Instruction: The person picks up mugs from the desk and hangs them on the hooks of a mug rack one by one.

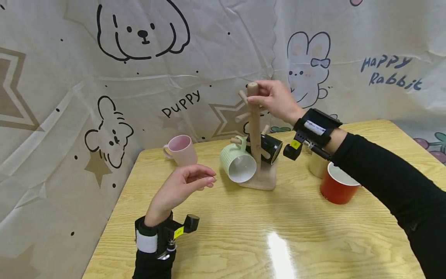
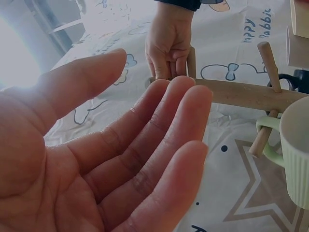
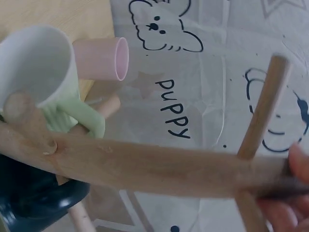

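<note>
The right hand (image 1: 275, 100), outstretched, grips the wooden rack (image 1: 256, 126) near its top. The left hand (image 1: 179, 188) hovers, fingers relaxed.

Homelike indoor corner, though whether a real home or a recording set-up cannot be told. A wood-grain tabletop (image 1: 223, 232) stands against creased pale cloth (image 1: 237, 58) printed with a cartoon puppy, a rabbit and stars. A pink mug (image 1: 185, 154), a red mug (image 1: 337, 190) and a wooden mug stand (image 1: 255, 130) look domestic; a camera (image 1: 292, 152) strapped to each wrist suggests filming.
</note>
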A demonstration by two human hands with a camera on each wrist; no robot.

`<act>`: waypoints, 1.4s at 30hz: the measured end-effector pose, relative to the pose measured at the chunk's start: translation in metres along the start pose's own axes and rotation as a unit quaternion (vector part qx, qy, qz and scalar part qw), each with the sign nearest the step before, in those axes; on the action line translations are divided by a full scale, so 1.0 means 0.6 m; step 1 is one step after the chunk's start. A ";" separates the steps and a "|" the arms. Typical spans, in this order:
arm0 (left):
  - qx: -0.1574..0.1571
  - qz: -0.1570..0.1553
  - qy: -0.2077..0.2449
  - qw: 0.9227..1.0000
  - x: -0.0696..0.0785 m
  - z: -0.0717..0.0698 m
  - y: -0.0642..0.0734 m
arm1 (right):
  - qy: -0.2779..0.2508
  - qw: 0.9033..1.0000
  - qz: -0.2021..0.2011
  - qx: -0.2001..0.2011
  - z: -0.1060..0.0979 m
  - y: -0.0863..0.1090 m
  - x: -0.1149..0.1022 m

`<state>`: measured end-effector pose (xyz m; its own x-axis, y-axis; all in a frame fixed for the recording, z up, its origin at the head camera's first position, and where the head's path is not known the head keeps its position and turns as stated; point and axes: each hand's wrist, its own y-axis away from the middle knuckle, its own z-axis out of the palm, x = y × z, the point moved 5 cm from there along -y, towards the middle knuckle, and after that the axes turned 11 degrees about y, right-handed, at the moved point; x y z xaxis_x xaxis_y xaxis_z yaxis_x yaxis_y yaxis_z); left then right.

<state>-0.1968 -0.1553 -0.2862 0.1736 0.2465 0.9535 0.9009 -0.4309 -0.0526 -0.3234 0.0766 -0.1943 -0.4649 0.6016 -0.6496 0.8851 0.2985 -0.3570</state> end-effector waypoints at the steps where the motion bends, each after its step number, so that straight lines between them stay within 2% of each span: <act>1: 0.000 -0.002 0.000 1.000 -0.001 0.000 0.000 | 0.009 1.000 0.008 0.011 0.001 0.001 -0.001; 8: 0.002 -0.005 -0.003 1.000 -0.003 -0.003 0.001 | 0.073 0.994 0.043 0.075 0.005 0.005 -0.018; 13: -0.001 0.005 -0.008 1.000 0.000 -0.004 0.000 | 0.117 0.988 0.052 0.087 0.005 0.006 -0.027; 16: -0.002 0.003 -0.009 1.000 0.001 -0.003 -0.002 | 0.131 0.987 0.052 0.072 0.003 0.005 -0.028; 20: -0.004 -0.002 -0.010 1.000 -0.001 -0.002 -0.003 | 0.145 0.988 0.056 0.029 -0.001 0.006 -0.025; 24: -0.005 -0.006 -0.010 1.000 -0.004 -0.002 -0.005 | 0.192 0.981 0.020 -0.017 -0.005 0.020 -0.031; 26: -0.005 -0.008 -0.009 1.000 -0.005 -0.002 -0.005 | 0.216 0.976 -0.009 -0.016 -0.011 0.033 -0.035; 28: -0.004 -0.010 -0.010 1.000 -0.007 -0.003 -0.006 | 0.229 0.973 -0.037 0.015 -0.021 0.049 -0.040; 31: 0.000 -0.011 -0.015 1.000 -0.008 -0.006 -0.006 | 0.206 0.972 -0.062 0.091 -0.048 0.083 -0.038; 33: 0.006 -0.012 -0.020 1.000 -0.009 -0.010 -0.005 | 0.182 0.971 -0.065 0.138 -0.065 0.108 -0.031; 35: 0.014 -0.015 -0.021 1.000 -0.011 -0.015 -0.004 | 0.158 0.972 -0.057 0.163 -0.075 0.134 -0.016; 39: 0.029 -0.017 -0.020 0.999 -0.013 -0.028 0.001 | 0.136 0.976 -0.026 0.168 -0.075 0.178 0.030; 42: 0.036 -0.016 -0.022 0.999 -0.012 -0.037 0.004 | 0.134 0.981 0.010 0.142 -0.064 0.203 0.071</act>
<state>-0.2048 -0.1772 -0.2867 0.1600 0.2986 0.9409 0.9326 -0.3581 -0.0450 -0.2346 0.1671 -0.2400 -0.3908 0.7902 -0.4721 0.8350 0.0884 -0.5432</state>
